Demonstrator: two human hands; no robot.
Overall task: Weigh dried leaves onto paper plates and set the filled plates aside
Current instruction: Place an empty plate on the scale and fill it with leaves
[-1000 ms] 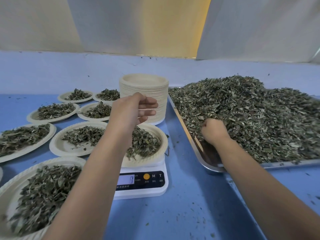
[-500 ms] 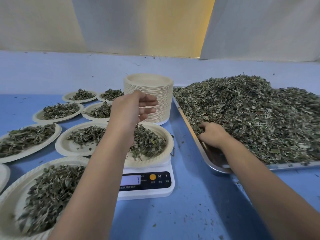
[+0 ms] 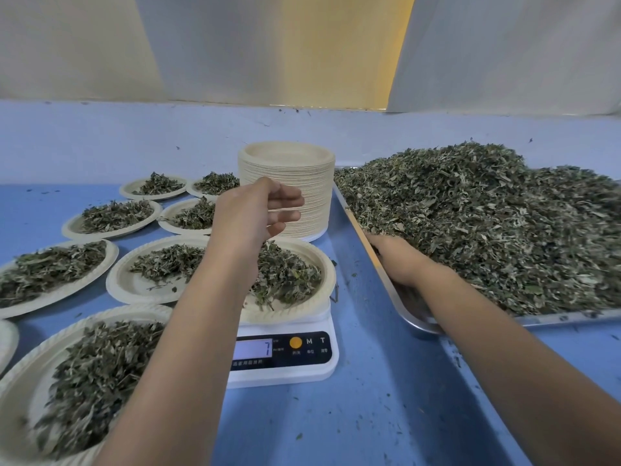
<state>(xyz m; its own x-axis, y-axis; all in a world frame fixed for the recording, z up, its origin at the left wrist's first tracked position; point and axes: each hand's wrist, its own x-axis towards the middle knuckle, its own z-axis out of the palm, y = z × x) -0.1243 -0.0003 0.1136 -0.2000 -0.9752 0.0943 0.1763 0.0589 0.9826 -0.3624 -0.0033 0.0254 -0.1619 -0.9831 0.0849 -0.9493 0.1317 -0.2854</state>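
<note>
Bare left hand (image 3: 255,213) and bare right hand (image 3: 398,260), each on a slim, smooth forearm, uncovered along all of its visible length. Bare at both wrists and over the knuckles. Left forearm (image 3: 188,348) broad and slightly blurred toward the lower edge of the view; right forearm (image 3: 504,348) much the same. Rounded fingertips (image 3: 295,200) on the left, nails too small to tell. Fingers of the right mostly hidden.

Plate (image 3: 322,269) on scale (image 3: 285,364), plate stack (image 3: 285,193) behind, leaf tray (image 3: 396,297) right, filled plates (image 3: 134,284) left
</note>
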